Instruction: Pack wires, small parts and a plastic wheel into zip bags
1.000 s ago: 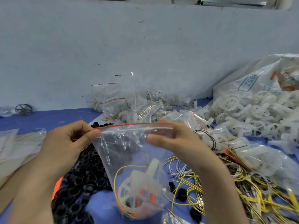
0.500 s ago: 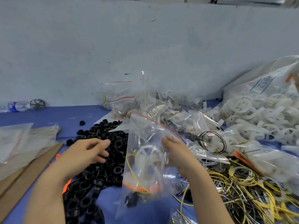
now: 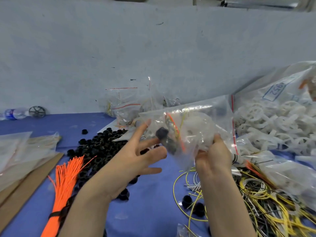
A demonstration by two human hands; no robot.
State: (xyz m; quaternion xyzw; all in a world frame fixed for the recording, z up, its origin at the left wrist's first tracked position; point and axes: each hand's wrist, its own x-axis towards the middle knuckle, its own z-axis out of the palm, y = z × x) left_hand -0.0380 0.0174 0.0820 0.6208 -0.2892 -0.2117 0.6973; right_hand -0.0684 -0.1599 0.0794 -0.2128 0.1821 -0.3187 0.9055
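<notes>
Right hand: right hand (image 3: 212,153) grips the filled bag (image 3: 193,127) from below, fingers curled into the loose plastic on its near side.
Left hand: left hand (image 3: 136,154) is spread wide, fingers straight; the fingertips (image 3: 147,123) touch the bag's left end, gripping nothing.
Bag: held in the air above the table (image 3: 150,211), lying on its side. Its long axis runs left to right, with the red zip strip (image 3: 232,124) at the right end, standing nearly upright.
Contents: a white wheel (image 3: 193,127), yellow and orange wires, and a black part (image 3: 161,132) sit bunched toward the left end, just beside the left fingertips.
Key relation: the zip strip is right of the right hand and well apart from the left, so the right hand is the nearer one. Whether the strip is fully sealed cannot be told.
Judged step: the bag looks packed; setting it aside with the finished bags (image 3: 126,103) by the wall seems likely to come next.
Around: black parts (image 3: 102,147) lie under the left hand, an orange tie bundle (image 3: 66,182) further left, loose wires (image 3: 256,194) near right, and a sack of wheels (image 3: 273,117) far right.
</notes>
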